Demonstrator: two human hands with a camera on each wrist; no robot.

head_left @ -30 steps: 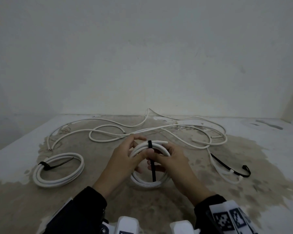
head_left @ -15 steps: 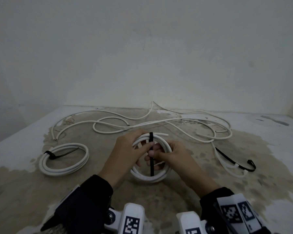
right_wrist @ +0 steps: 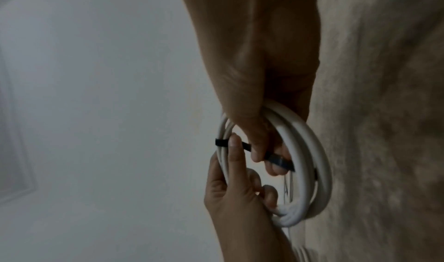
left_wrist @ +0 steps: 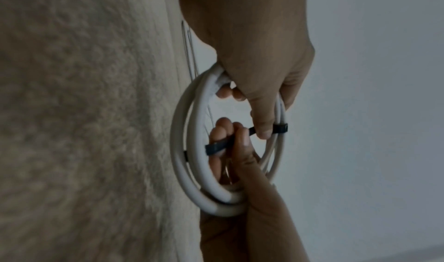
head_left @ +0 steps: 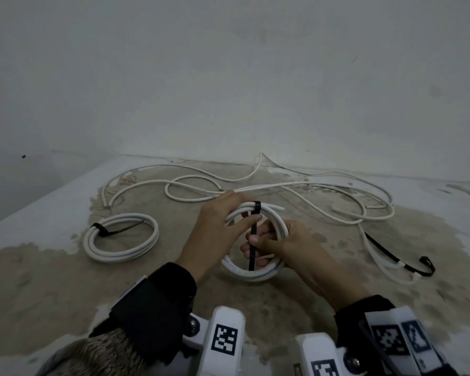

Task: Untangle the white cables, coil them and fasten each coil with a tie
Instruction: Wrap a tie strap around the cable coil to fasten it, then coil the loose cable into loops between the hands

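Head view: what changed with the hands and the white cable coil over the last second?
Little: the right hand has slid down the black plastic tie, drawing it tauter. The left hand still grips the white cable coil. The tied coil stayed put.

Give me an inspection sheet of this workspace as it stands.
Surface: stained floor, patchy brown.
Job's things: held coil with black tie looped round it; tied coil lies to the left.
Clutter: spare black tie at right.
Grippers: left hand grips the held coil; right hand pinches the tie's tail.
Cables: loose white cables sprawl behind.
Surroundings: bare wall.
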